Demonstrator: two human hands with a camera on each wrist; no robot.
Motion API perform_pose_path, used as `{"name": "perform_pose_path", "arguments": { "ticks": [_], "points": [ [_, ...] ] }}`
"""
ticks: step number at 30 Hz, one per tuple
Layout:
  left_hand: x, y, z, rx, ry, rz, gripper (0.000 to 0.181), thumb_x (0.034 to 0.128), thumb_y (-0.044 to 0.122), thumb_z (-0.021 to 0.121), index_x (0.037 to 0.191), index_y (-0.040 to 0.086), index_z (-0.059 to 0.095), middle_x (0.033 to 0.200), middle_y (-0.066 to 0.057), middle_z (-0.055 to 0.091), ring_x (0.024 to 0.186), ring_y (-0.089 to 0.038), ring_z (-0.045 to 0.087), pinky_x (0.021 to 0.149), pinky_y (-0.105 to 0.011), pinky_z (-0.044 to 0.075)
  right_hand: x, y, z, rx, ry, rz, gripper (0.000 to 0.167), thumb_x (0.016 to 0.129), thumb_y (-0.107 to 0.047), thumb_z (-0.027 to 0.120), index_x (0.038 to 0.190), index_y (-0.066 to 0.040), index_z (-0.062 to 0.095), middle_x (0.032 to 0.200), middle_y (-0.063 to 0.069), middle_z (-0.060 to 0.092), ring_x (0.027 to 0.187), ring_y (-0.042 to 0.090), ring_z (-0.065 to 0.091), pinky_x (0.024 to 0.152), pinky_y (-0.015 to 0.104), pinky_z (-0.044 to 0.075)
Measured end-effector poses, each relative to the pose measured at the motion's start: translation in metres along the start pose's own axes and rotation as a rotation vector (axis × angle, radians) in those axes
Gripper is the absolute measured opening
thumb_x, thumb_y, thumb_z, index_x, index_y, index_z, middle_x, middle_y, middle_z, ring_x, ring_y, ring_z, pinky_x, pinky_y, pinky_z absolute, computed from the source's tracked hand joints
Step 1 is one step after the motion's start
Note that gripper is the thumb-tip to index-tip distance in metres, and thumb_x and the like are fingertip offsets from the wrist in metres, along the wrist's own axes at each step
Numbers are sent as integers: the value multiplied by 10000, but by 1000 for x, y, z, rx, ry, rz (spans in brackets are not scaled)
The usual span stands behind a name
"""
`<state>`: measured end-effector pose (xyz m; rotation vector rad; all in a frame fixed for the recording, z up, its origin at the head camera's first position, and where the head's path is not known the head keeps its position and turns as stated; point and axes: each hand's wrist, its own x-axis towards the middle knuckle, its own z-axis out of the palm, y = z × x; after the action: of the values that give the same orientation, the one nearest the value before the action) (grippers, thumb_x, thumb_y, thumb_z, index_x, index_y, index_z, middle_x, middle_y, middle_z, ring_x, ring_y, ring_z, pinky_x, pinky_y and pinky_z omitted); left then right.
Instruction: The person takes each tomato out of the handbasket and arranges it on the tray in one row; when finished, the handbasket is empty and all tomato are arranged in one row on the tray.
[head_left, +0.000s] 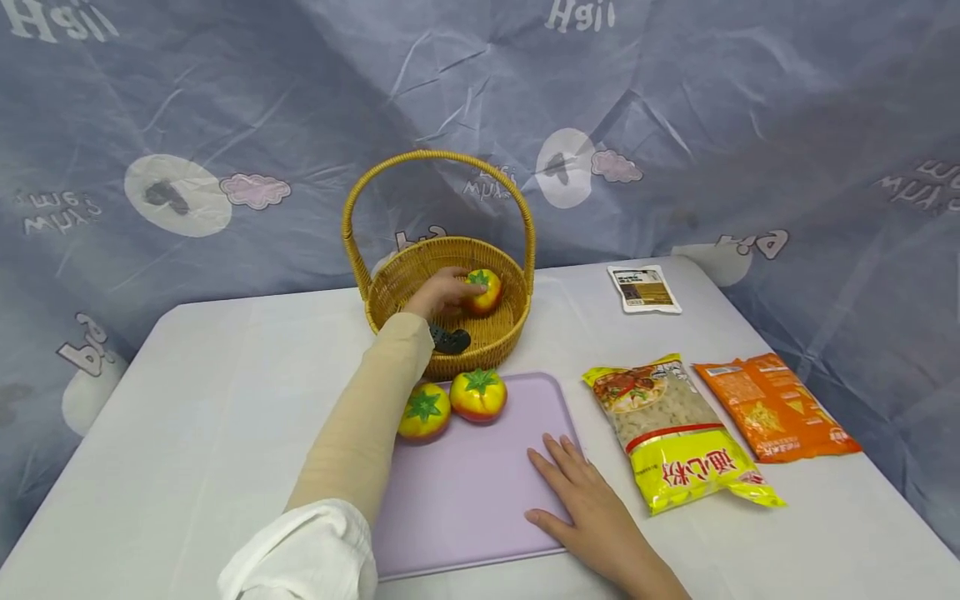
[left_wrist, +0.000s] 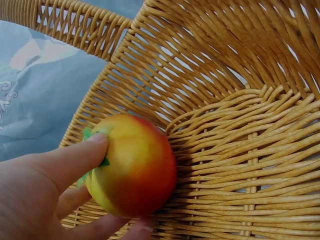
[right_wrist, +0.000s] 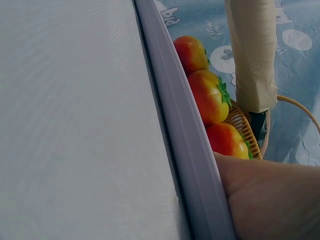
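Observation:
My left hand (head_left: 444, 293) reaches into a wicker basket (head_left: 390, 287) and grips a red-and-yellow tomato (head_left: 486, 292) with a green leafy top. In the left wrist view the thumb presses by the leaves of this tomato (left_wrist: 135, 167) and the fingers curl beneath it, close to the woven wall. Two similar tomatoes, one at the left (head_left: 424, 413) and one beside it (head_left: 478, 395), sit at the far end of a lilac tray (head_left: 465, 500). The right wrist view shows a third tomato (right_wrist: 190, 54) in their row. My right hand (head_left: 588, 508) rests with spread fingers on the tray's right side.
Right of the tray lies a yellow-and-clear food bag (head_left: 678, 433), with an orange snack bag (head_left: 776, 408) beside it. A small white packet (head_left: 645, 289) lies at the back right. The basket's tall handle (head_left: 435, 155) arches over my left hand. A patterned cloth (head_left: 300, 108) hangs behind the table.

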<state>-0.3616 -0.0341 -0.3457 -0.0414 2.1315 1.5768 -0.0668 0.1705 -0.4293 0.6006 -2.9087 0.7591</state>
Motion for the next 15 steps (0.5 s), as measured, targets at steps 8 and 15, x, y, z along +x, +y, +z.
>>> {"name": "perform_pose_path", "arguments": {
  "ticks": [8, 15],
  "points": [
    [-4, 2, 2, 65, -70, 33, 606, 885, 131, 658, 1420, 87, 378, 1338, -158, 395, 1106, -313, 474, 951, -440, 402, -1, 1, 0, 3, -21, 9, 647, 855, -434, 648, 1390, -117, 470, 1476, 111, 314, 1367, 297, 192, 1049, 511, 220],
    [2, 0, 3, 70, -72, 50, 612, 872, 122, 673, 1414, 99, 389, 1348, -149, 394, 1126, -303, 495, 914, -415, 439, -1, 1, -1, 8, -17, 5, 643, 866, -456, 624, 1387, -112, 472, 1477, 116, 310, 1365, 307, 192, 1042, 527, 222]
  ]
}}
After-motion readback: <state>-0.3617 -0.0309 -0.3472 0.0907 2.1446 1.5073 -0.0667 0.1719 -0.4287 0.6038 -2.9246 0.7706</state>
